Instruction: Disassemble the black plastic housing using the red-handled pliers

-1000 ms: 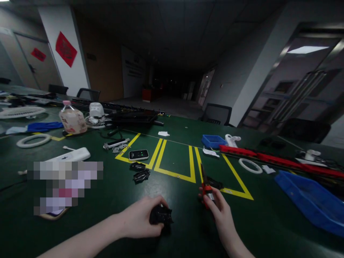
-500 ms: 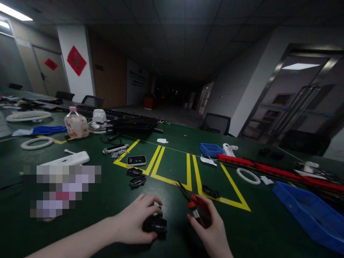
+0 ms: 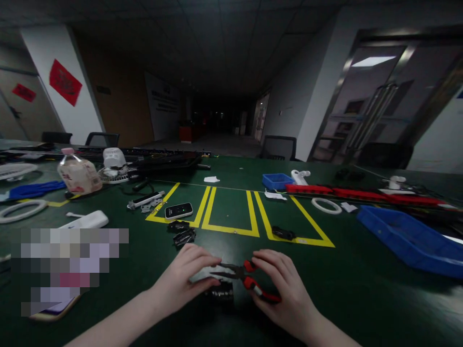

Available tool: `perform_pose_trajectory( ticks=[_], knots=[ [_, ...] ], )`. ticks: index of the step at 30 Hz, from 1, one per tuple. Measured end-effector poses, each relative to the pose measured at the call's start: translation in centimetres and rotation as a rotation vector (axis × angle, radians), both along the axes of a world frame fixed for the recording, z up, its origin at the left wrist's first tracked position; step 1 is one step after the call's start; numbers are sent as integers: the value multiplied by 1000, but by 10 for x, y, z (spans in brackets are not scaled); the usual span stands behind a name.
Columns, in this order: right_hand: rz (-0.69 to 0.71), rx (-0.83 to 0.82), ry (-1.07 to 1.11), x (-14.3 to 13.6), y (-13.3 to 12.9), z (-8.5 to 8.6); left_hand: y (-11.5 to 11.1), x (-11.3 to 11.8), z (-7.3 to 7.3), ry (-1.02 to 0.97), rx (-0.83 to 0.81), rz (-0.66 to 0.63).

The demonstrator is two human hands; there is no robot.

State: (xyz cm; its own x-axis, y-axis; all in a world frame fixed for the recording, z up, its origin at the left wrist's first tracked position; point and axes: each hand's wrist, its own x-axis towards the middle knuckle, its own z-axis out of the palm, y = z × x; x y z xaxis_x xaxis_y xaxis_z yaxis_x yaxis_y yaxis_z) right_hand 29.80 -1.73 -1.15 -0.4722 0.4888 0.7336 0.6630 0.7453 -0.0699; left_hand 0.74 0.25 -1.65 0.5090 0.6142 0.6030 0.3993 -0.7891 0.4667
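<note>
My right hand [image 3: 280, 284] holds red-handled pliers [image 3: 238, 273], their handles spread and their dark jaws apart, pointing left. Close to the jaw tips is my left hand [image 3: 188, 272], thumb and fingers curved toward each other; what lies between them, if anything, is too small to make out. Just beneath the pliers a black part [image 3: 222, 292] rests on the green table. Beyond my left hand lie two more black pieces [image 3: 183, 237], and a similar one [image 3: 283, 233] sits at the right yellow-taped outline.
A blue tray [image 3: 405, 241] stands at the right, a smaller blue tray [image 3: 277, 181] farther back. A black-and-white device [image 3: 179, 210] lies by the left tape. Bottle [image 3: 77, 173], white ring [image 3: 325, 206] and long red strip [image 3: 347, 193] are also on the table [image 3: 144, 308].
The pliers have swung from pointing up and away to pointing left, with their jaws now near my left hand. My left hand has let go of the black part. The view has turned right.
</note>
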Motion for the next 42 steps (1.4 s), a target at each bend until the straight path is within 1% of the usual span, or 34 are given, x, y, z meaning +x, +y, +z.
perform_pose_trajectory(
  ticks=[2, 5, 8, 11, 15, 22, 25, 29, 32, 34, 38, 42],
  knots=[
    [-24, -1, -18, 0, 0, 0, 2, -1, -1, -17, 23, -18],
    [-38, -20, -44, 0, 1, 1, 5, -1, -2, -48, 23, -8],
    [-21, -27, -67, 4, 0, 2, 6, 1, -3, -75, 13, -3],
    [-7, -15, -81, 7, -2, 0, 5, 1, -3, -94, 18, -39],
    [-35, -38, -85, 6, -5, -3, 3, -2, -1, -93, -29, -56],
    [-36, -245, -78, 4, -3, 2, 7, -3, -1, -73, -135, -22],
    [-49, -368, -73, 7, -3, 6, 7, -2, 2, -76, -180, 13],
    [-89, -556, -58, 6, -6, 10, 7, -2, 5, -96, -196, 42],
    [-119, -661, 19, 4, -5, 9, 9, -3, 5, -116, -222, 58],
    [-147, -703, 88, 3, -2, 9, 11, -3, 5, -145, -279, 94],
    [-159, -760, 256, 5, 1, 12, 14, -2, 3, -264, -488, 136],
    [-141, -792, 493, 8, -1, 13, 14, 1, 4, -391, -677, 74]
  ],
)
